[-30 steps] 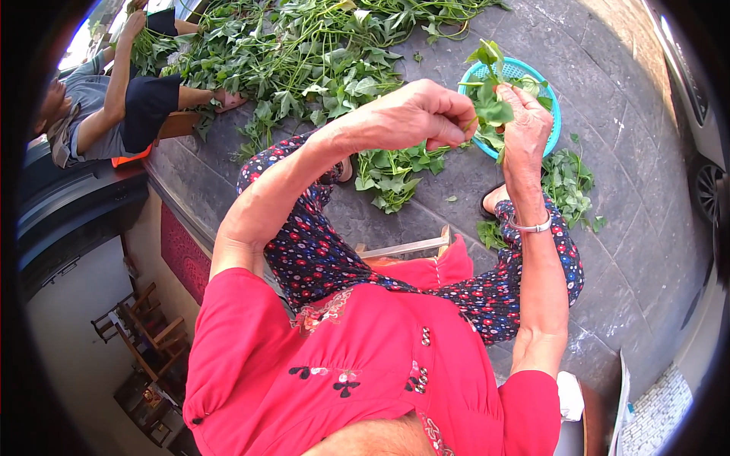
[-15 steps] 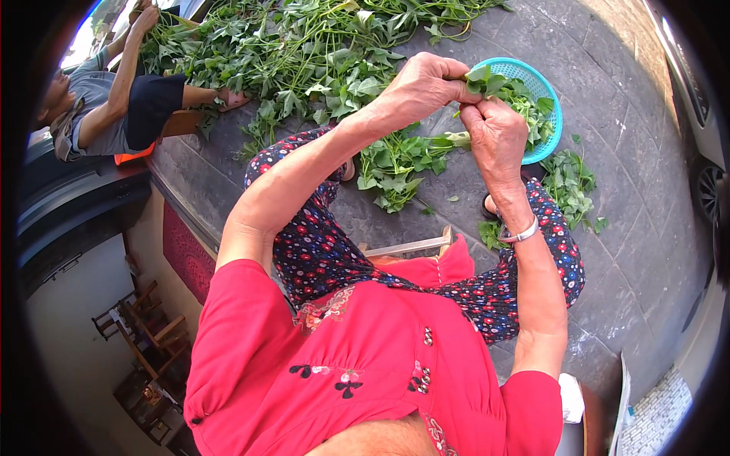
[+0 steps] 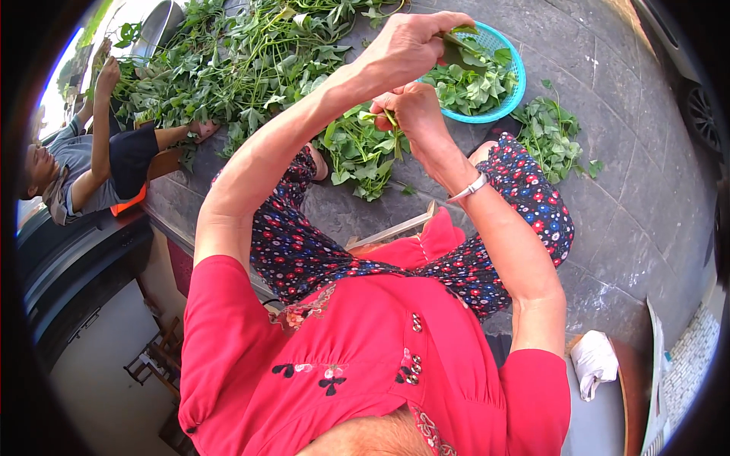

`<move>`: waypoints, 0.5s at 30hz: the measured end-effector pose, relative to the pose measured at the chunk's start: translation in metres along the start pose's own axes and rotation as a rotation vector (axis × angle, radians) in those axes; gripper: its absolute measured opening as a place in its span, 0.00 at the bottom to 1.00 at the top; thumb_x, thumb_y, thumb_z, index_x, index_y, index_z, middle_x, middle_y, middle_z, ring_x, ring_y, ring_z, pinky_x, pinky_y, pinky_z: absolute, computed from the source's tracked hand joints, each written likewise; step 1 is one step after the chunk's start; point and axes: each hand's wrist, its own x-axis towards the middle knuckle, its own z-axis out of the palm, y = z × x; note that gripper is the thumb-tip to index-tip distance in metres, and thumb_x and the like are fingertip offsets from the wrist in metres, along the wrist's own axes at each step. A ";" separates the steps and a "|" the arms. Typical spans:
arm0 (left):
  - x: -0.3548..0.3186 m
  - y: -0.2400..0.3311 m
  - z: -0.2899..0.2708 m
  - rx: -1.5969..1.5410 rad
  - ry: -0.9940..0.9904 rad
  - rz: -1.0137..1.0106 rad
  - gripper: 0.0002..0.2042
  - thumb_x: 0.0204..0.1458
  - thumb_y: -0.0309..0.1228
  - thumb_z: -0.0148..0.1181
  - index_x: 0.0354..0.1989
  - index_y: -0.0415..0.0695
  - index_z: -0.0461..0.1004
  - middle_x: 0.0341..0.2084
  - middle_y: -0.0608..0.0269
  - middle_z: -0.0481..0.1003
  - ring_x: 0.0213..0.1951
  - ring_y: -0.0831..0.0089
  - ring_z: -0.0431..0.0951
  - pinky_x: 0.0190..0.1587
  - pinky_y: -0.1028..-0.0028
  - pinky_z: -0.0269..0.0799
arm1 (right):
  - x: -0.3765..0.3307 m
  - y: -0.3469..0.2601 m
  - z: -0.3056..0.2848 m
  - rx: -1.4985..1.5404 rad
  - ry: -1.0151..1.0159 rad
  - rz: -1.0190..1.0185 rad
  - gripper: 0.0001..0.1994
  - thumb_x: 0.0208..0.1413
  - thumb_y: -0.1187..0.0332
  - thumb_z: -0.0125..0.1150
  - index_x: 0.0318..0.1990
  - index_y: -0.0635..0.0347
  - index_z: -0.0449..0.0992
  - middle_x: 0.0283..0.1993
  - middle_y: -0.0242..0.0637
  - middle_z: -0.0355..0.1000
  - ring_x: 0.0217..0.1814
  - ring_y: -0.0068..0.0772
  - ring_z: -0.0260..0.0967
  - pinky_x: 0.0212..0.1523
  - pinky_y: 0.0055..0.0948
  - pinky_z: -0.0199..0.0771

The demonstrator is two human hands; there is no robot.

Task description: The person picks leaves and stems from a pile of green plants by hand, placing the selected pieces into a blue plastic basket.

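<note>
At upper centre, the left hand [image 3: 417, 44] pinched leaves [image 3: 464, 56]; below it, the right hand [image 3: 422, 114] pinched stems [image 3: 392, 120]. One turquoise basket [image 3: 520, 76] of greens [image 3: 479, 93] stood upper right of centre.

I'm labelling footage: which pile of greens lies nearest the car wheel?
The small pile right of the turquoise basket; the basket's leaves, middle pile and big heap lie farther left.

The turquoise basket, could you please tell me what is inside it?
Green leaves lie inside the turquoise basket. They hide its bottom, and the left hand with its held greens covers part of its far left side.
</note>
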 end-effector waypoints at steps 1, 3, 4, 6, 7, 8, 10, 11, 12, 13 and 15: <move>0.017 -0.006 0.007 0.127 -0.132 0.066 0.27 0.44 0.25 0.56 0.57 0.43 0.62 0.34 0.46 0.76 0.34 0.62 0.79 0.38 0.71 0.75 | 0.004 0.003 -0.003 0.056 -0.044 -0.003 0.09 0.54 0.68 0.56 0.27 0.66 0.74 0.23 0.33 0.70 0.19 0.21 0.64 0.21 0.20 0.64; 0.041 -0.018 0.018 0.231 -0.283 0.013 0.36 0.40 0.31 0.63 0.60 0.40 0.56 0.39 0.42 0.74 0.38 0.53 0.78 0.42 0.65 0.74 | 0.005 -0.008 -0.007 0.044 -0.053 -0.002 0.09 0.56 0.64 0.55 0.33 0.62 0.73 0.28 0.33 0.73 0.26 0.20 0.67 0.26 0.19 0.66; 0.048 -0.019 0.022 0.400 -0.185 0.144 0.33 0.40 0.33 0.63 0.57 0.39 0.61 0.40 0.44 0.74 0.36 0.55 0.78 0.42 0.66 0.74 | 0.006 -0.012 -0.012 0.016 -0.034 -0.011 0.09 0.56 0.64 0.55 0.35 0.60 0.73 0.30 0.33 0.73 0.29 0.19 0.67 0.28 0.19 0.66; 0.048 -0.025 0.009 0.319 0.006 0.221 0.26 0.41 0.35 0.62 0.50 0.36 0.68 0.37 0.47 0.76 0.34 0.58 0.79 0.41 0.69 0.74 | 0.011 -0.015 -0.016 0.106 -0.009 0.007 0.10 0.57 0.64 0.53 0.39 0.59 0.75 0.30 0.31 0.75 0.27 0.19 0.68 0.27 0.20 0.64; 0.044 -0.011 0.003 0.236 0.098 0.162 0.15 0.46 0.33 0.59 0.41 0.37 0.75 0.30 0.55 0.78 0.29 0.69 0.78 0.34 0.74 0.74 | 0.010 -0.019 -0.024 0.174 -0.054 0.007 0.10 0.57 0.64 0.53 0.41 0.59 0.75 0.31 0.32 0.75 0.29 0.19 0.69 0.28 0.20 0.65; 0.033 -0.003 -0.016 -0.082 0.019 -0.064 0.18 0.51 0.38 0.59 0.47 0.42 0.70 0.33 0.62 0.75 0.32 0.71 0.74 0.35 0.72 0.71 | 0.011 -0.024 -0.028 0.240 -0.061 0.032 0.11 0.57 0.63 0.53 0.41 0.60 0.74 0.31 0.33 0.76 0.31 0.20 0.70 0.28 0.20 0.67; 0.000 0.000 -0.044 -0.180 0.144 -0.166 0.14 0.50 0.37 0.60 0.42 0.43 0.72 0.30 0.67 0.75 0.28 0.74 0.73 0.31 0.72 0.70 | 0.010 -0.029 -0.024 0.326 -0.050 0.006 0.12 0.58 0.63 0.52 0.42 0.62 0.73 0.33 0.37 0.75 0.31 0.22 0.71 0.30 0.20 0.69; -0.016 -0.008 -0.048 -0.239 0.206 -0.151 0.11 0.50 0.34 0.58 0.39 0.41 0.74 0.27 0.65 0.76 0.26 0.76 0.74 0.29 0.76 0.70 | 0.009 -0.031 -0.025 0.356 -0.029 0.009 0.12 0.58 0.63 0.51 0.42 0.62 0.73 0.34 0.38 0.75 0.32 0.23 0.72 0.31 0.21 0.70; -0.035 -0.018 -0.049 -0.292 0.271 -0.139 0.10 0.51 0.31 0.56 0.36 0.38 0.76 0.24 0.63 0.77 0.23 0.79 0.74 0.28 0.79 0.70 | 0.009 -0.032 -0.024 0.388 -0.014 0.014 0.12 0.58 0.63 0.51 0.43 0.62 0.73 0.36 0.40 0.75 0.32 0.25 0.72 0.32 0.21 0.71; -0.051 -0.022 -0.047 -0.320 0.308 -0.182 0.09 0.54 0.31 0.54 0.34 0.40 0.76 0.23 0.68 0.76 0.21 0.86 0.70 0.24 0.83 0.65 | 0.010 -0.033 -0.025 0.406 -0.013 0.016 0.12 0.59 0.64 0.50 0.44 0.62 0.72 0.38 0.41 0.74 0.34 0.26 0.72 0.34 0.24 0.73; -0.072 -0.028 -0.045 -0.337 0.322 -0.235 0.11 0.56 0.34 0.52 0.36 0.39 0.75 0.25 0.66 0.76 0.23 0.84 0.71 0.25 0.83 0.65 | 0.012 -0.030 -0.023 0.394 0.014 -0.017 0.12 0.59 0.64 0.49 0.43 0.63 0.71 0.38 0.42 0.74 0.35 0.28 0.73 0.37 0.27 0.74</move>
